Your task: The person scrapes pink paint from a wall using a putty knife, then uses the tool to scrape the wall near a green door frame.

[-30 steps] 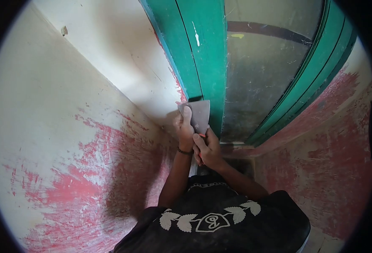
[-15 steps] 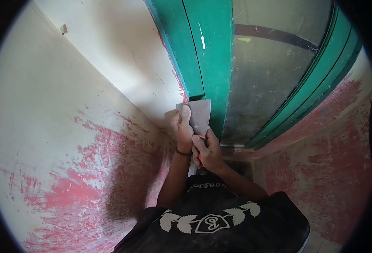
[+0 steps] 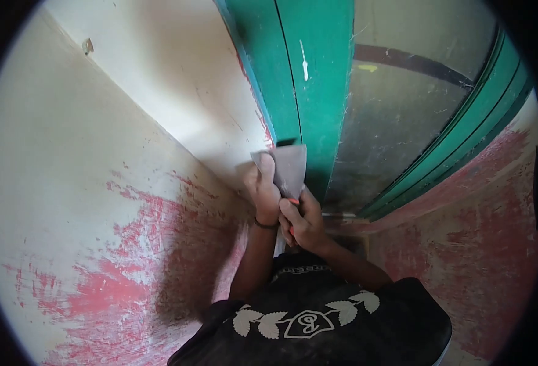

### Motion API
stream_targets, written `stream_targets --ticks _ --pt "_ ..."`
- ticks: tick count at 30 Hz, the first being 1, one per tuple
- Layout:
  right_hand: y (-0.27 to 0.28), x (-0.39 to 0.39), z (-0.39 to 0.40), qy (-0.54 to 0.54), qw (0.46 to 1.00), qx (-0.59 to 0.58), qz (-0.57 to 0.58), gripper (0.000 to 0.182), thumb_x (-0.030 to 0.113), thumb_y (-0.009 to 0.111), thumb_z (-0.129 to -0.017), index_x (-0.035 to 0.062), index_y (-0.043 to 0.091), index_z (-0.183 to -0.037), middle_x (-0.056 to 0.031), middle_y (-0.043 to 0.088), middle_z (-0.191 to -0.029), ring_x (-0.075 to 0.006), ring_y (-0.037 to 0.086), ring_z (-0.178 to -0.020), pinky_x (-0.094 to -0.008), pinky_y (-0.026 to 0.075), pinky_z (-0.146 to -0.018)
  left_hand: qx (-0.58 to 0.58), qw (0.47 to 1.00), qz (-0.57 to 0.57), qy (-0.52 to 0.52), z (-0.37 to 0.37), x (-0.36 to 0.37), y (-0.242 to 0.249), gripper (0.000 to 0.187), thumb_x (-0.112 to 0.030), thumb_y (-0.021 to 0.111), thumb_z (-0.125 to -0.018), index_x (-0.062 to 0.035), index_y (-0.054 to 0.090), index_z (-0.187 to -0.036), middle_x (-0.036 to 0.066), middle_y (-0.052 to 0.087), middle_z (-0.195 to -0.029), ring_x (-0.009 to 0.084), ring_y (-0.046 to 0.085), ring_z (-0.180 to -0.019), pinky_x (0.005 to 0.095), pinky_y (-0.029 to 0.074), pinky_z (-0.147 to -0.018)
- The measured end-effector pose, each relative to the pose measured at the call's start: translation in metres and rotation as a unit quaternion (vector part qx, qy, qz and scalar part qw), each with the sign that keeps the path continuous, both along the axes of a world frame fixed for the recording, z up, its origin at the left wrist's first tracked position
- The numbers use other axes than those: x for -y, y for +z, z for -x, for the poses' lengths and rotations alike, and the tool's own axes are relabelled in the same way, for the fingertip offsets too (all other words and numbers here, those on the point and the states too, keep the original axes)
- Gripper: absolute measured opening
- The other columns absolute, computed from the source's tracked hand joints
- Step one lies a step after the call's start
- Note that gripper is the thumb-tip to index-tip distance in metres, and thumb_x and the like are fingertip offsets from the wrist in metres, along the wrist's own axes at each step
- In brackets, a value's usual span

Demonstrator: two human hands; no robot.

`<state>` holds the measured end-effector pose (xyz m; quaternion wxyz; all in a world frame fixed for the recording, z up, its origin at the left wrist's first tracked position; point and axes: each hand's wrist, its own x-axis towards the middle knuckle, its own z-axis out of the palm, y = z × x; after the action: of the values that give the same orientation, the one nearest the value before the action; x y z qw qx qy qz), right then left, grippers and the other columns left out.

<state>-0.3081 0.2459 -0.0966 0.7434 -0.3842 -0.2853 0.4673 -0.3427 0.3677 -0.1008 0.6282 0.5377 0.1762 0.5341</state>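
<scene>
A putty knife [image 3: 291, 168] with a wide, dusty grey blade is held up in front of my chest. My right hand [image 3: 305, 222] is closed round its handle, of which only small orange-red parts show. My left hand [image 3: 264, 194] grips the blade at its left side, thumb lying over the face and the other fingers behind it, mostly hidden. The blade's wide edge points away from me, towards the green wooden frame [image 3: 321, 110].
On the left stands a pale wall [image 3: 79, 140] with scraped red paint patches [image 3: 113, 287] low down. A glass pane [image 3: 397, 122] sits within the green frame. Another red, worn wall [image 3: 464, 262] is close on my right.
The view has shifted slightly, so the green frame and pane appear a little further right and lower. Both hands keep their hold on the putty knife, and the blade is tilted slightly differently.
</scene>
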Motion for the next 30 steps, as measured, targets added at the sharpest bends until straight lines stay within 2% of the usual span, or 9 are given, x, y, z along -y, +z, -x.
stream_targets --ticks 4,7,10,11,14,15,18,21,30 --pt "-0.015 0.007 0.004 -0.012 0.999 -0.004 0.039 0.020 0.019 0.055 -0.106 0.0060 0.045 -0.118 -0.0016 0.048 -0.061 -0.0087 0.042 -0.038 -0.0253 0.034 -0.035 -0.056 0.998 -0.023 0.012 0.003 0.004 -0.019 0.040 -0.033 0.057 -0.107 -0.0017 0.068 -0.085 -0.003 0.064 -0.077 0.0052 0.054 -0.067 0.0230 0.044 -0.060" --pt "-0.019 0.007 -0.004 0.000 1.000 0.007 0.021 0.021 0.018 0.053 -0.106 0.0058 0.046 -0.121 -0.0020 0.049 -0.062 -0.0089 0.043 -0.038 -0.0251 0.034 -0.036 -0.011 0.997 0.074 0.008 -0.009 0.014 -0.021 0.042 -0.036 0.056 -0.107 -0.0001 0.068 -0.089 0.000 0.067 -0.078 0.0061 0.059 -0.069 0.0231 0.048 -0.061" --pt "-0.004 0.003 -0.007 0.015 0.999 0.025 0.019 0.023 0.018 0.051 -0.107 0.0060 0.044 -0.125 -0.0023 0.049 -0.062 -0.0093 0.042 -0.038 -0.0252 0.035 -0.036 -0.017 0.986 0.142 -0.088 0.005 0.009 -0.001 0.043 -0.037 0.055 -0.107 0.0005 0.069 -0.092 0.002 0.070 -0.082 0.0068 0.063 -0.075 0.0240 0.051 -0.066" --pt "-0.009 0.005 -0.005 0.012 1.000 0.014 0.018 0.024 0.018 0.051 -0.107 0.0059 0.043 -0.126 -0.0024 0.049 -0.062 -0.0093 0.042 -0.038 -0.0251 0.035 -0.035 -0.029 0.989 0.120 -0.076 0.006 0.014 0.002 0.043 -0.036 0.055 -0.107 0.0016 0.070 -0.094 0.004 0.070 -0.083 0.0079 0.065 -0.076 0.0244 0.052 -0.066" --pt "-0.022 0.010 -0.005 0.012 1.000 0.001 0.018 0.026 0.020 0.050 -0.107 0.0067 0.041 -0.127 -0.0036 0.050 -0.064 -0.0109 0.044 -0.038 -0.0260 0.038 -0.036 -0.036 0.983 0.152 -0.098 0.008 0.033 -0.034 0.043 -0.036 0.054 -0.107 0.0031 0.070 -0.096 0.005 0.071 -0.084 0.0087 0.065 -0.070 0.0248 0.052 -0.062" --pt "-0.021 0.010 -0.010 0.017 1.000 0.011 0.023 0.026 0.023 0.050 -0.107 0.0076 0.041 -0.127 -0.0044 0.050 -0.065 -0.0124 0.046 -0.039 -0.0270 0.039 -0.036 -0.026 0.988 0.110 -0.107 0.010 0.028 -0.051 0.042 -0.034 0.055 -0.107 0.0046 0.070 -0.098 0.007 0.072 -0.085 0.0102 0.065 -0.070 0.0261 0.052 -0.061" --pt "-0.011 0.016 -0.005 0.040 0.998 -0.003 0.043 0.028 0.025 0.051 -0.108 0.0088 0.039 -0.128 -0.0056 0.050 -0.066 -0.0141 0.047 -0.039 -0.0281 0.041 -0.036 -0.052 0.987 0.091 -0.126 0.020 0.020 -0.013 0.041 -0.033 0.056 -0.107 0.0040 0.071 -0.096 0.006 0.072 -0.087 0.0096 0.066 -0.075 0.0261 0.052 -0.065" --pt "-0.017 0.019 -0.005 0.031 0.999 -0.009 0.041 0.029 0.025 0.051 -0.108 0.0088 0.038 -0.129 -0.0059 0.050 -0.066 -0.0145 0.047 -0.039 -0.0282 0.040 -0.035 -0.035 0.990 0.116 -0.067 0.006 0.033 -0.028 0.049 -0.037 0.053 -0.107 0.0068 0.071 -0.092 0.013 0.073 -0.081 0.0173 0.070 -0.068 0.0290 0.057 -0.063" --pt "-0.021 0.016 -0.011 0.034 0.999 0.010 0.015 0.030 0.026 0.052 -0.107 0.0095 0.040 -0.129 -0.0068 0.051 -0.068 -0.0150 0.048 -0.038 -0.0282 0.041 -0.035 -0.105 0.994 0.012 -0.021 0.010 0.024 -0.030 0.051 -0.036 0.051 -0.108 0.0073 0.071 -0.088 0.012 0.073 -0.079 0.0168 0.069 -0.066 0.0289 0.056 -0.060"
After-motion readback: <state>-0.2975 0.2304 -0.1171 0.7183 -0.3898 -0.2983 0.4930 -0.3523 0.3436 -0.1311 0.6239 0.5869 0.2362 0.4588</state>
